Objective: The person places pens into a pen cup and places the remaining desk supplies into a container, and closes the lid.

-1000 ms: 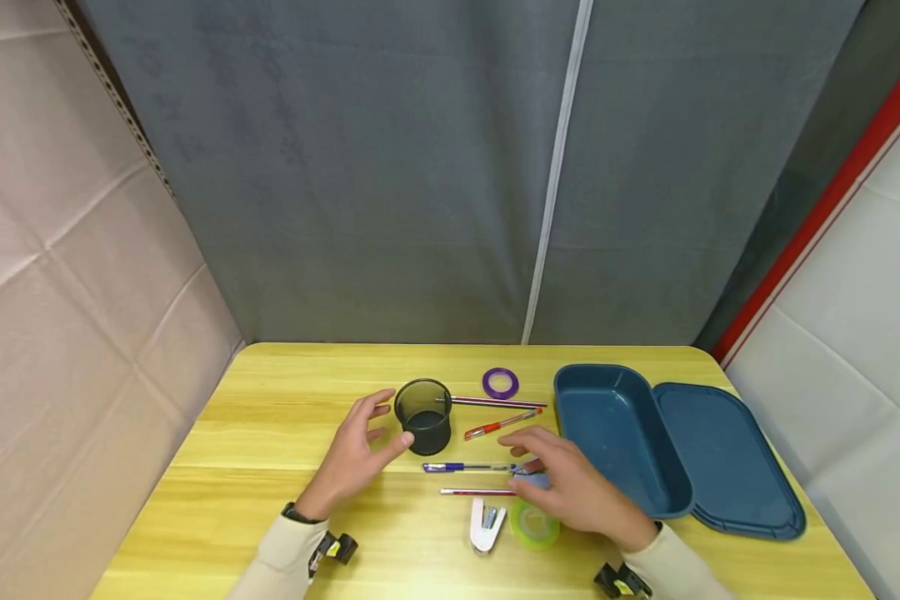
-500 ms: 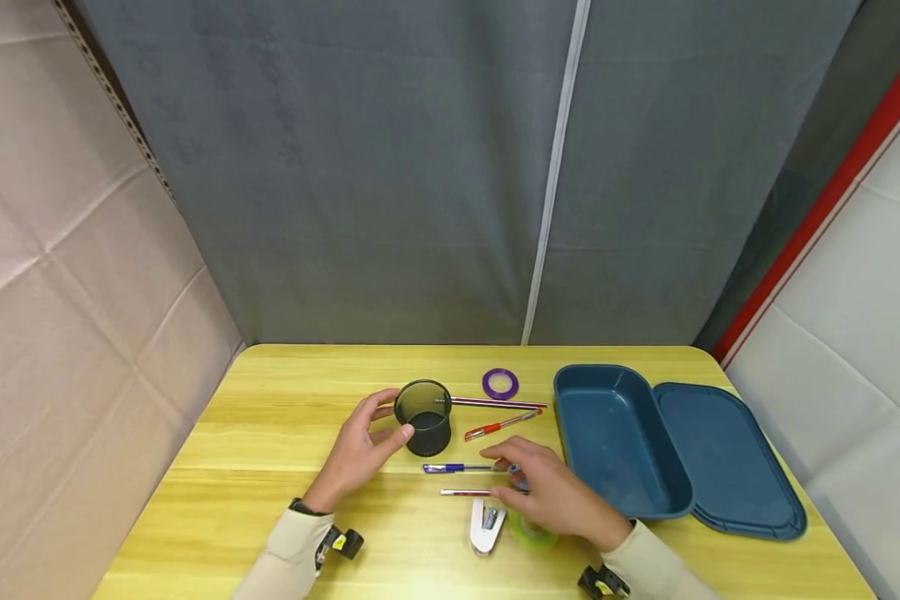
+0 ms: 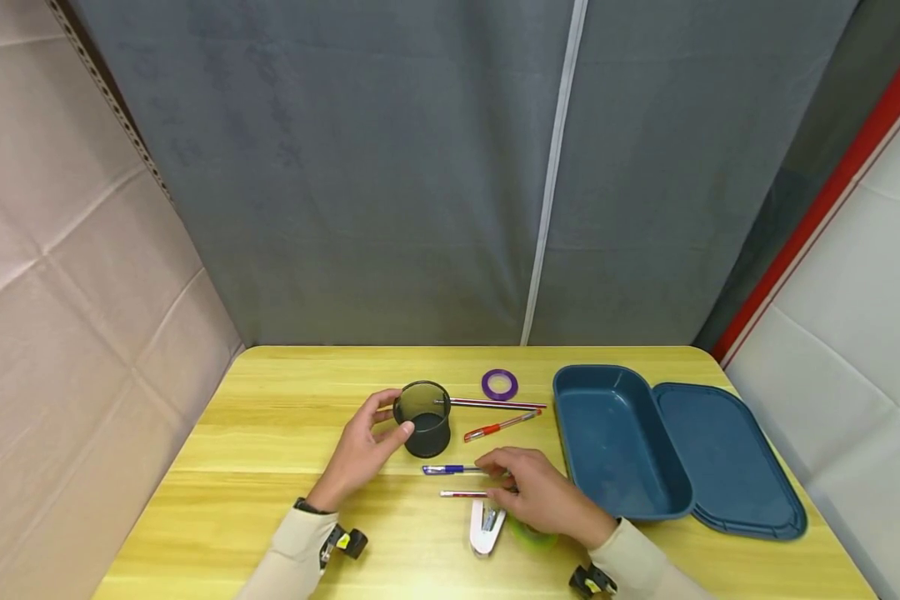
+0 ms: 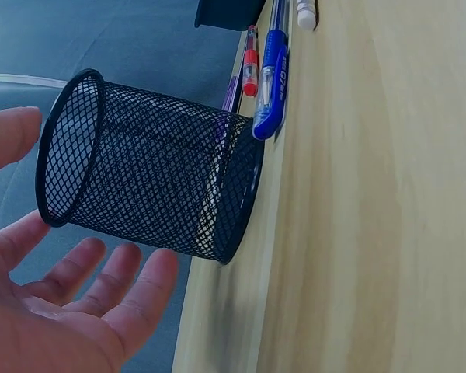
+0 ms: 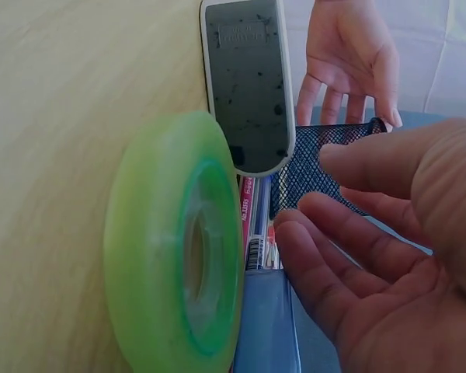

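Note:
My left hand (image 3: 360, 457) is at the left side of a black mesh pen cup (image 3: 429, 440), which stands upright. In the left wrist view its thumb and fingers spread loosely beside the cup (image 4: 155, 167), not closed round it. My right hand (image 3: 540, 493) hovers over the right ends of a blue pen (image 3: 444, 469) and a dark red pencil (image 3: 462, 493). Its fingers are bent and apart in the right wrist view, with nothing seen between them. Close to it are a green tape roll (image 5: 136, 256), a pale blue object (image 5: 266, 330) of unclear kind and a stapler (image 5: 252, 85).
Behind the blue pen lie a red pen (image 3: 487, 430), striped pencils (image 3: 498, 403) and a purple tape roll (image 3: 487, 389). A dark blue box (image 3: 622, 450) stands at the right, its lid (image 3: 735, 458) beside it. A grey curtain (image 3: 345, 167) hangs behind the table (image 3: 255, 433).
My right hand has moved left and slightly down, over the pen and pencil ends, covering the pale blue object in the head view. My left hand has come slightly nearer the pen cup.

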### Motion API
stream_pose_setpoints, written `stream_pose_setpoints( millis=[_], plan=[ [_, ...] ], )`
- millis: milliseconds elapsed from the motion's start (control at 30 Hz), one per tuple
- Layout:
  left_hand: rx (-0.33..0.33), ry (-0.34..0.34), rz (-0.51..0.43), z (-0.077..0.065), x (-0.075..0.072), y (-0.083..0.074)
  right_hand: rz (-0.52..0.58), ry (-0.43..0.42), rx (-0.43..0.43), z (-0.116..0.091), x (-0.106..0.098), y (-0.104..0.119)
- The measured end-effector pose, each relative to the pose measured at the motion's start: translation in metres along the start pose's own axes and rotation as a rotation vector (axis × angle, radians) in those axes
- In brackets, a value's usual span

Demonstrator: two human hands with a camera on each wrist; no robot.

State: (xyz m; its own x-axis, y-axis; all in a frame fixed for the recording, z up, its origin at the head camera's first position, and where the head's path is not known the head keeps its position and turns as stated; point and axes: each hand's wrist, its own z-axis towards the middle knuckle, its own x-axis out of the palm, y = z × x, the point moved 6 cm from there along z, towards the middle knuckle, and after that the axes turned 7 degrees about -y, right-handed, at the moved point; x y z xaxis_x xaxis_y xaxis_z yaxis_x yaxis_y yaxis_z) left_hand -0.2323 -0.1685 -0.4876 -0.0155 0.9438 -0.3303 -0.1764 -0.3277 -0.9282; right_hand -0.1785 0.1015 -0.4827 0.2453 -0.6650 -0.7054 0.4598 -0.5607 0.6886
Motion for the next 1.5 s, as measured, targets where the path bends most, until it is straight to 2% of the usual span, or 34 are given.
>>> stream_pose_setpoints(
  millis=[233, 400, 667, 967, 1133, 1300, 1500],
  plan=[
    [-0.013, 0.003, -0.008, 0.000, 0.000, 0.001, 0.005, 0.020, 0.013, -0.001, 0.001, -0.001],
    [-0.014, 0.000, -0.007, 0.000, 0.001, 0.002, -0.044, 0.017, -0.011, -0.001, 0.004, 0.001],
    [-0.017, 0.000, -0.006, 0.000, 0.003, 0.002, -0.207, 0.015, -0.036, -0.004, 0.007, 0.005],
    [-0.024, -0.007, 0.020, -0.001, 0.002, 0.001, -0.452, -0.055, -0.145, -0.012, 0.008, 0.011],
    [-0.022, -0.007, 0.026, -0.002, 0.002, 0.000, -0.542, -0.044, -0.180, -0.015, 0.011, 0.007],
    [-0.016, -0.011, 0.027, -0.001, 0.002, -0.001, -0.589, -0.038, -0.195, -0.015, 0.011, 0.006],
    [-0.010, -0.009, 0.022, -0.002, 0.003, 0.000, -0.596, -0.021, -0.185, -0.011, 0.012, 0.004]
  ],
)
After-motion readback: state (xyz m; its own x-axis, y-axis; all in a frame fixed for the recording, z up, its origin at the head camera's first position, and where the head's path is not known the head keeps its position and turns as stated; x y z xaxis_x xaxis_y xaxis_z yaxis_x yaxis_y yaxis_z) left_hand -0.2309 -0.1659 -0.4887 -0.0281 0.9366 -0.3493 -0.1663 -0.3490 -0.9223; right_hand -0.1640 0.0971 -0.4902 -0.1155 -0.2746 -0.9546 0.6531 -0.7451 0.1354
